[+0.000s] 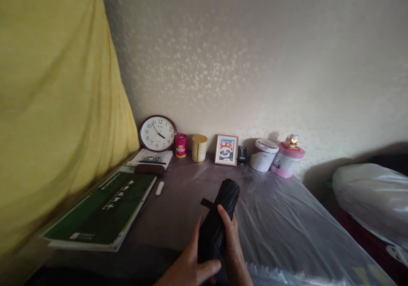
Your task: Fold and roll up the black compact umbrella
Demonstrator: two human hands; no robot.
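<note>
Nearest, the left hand [191, 260] is closed around the lower part of a black bundle [214, 228], seemingly a folded umbrella, its thumb across the near end and its fingers along the left side. The right hand [234, 239] clasps the bundle's right side a little farther up, thumb laid on top. To handle it well, I would keep the lower grip firm as an anchor, let the right hand smooth and press the folds snug with light, even pressure, and keep the loose strap [207, 203] clear of the fingers — that short tab sticks out to the left, unfastened as far as I can tell.

The bundle is in front of the person, over the near middle of the table [270, 218]; whether it touches the surface is hidden. Its long axis runs from the person toward the wall [216, 43], slanting somewhat right, with the blunt far end pointing away.

Beyond, a green book [108, 205] lies to the left, a small white stick [160, 188] just past its edge. Farthest on the table stand a clock [158, 133], a framed panda picture [226, 150] and several containers — all well apart from the hands.
</note>
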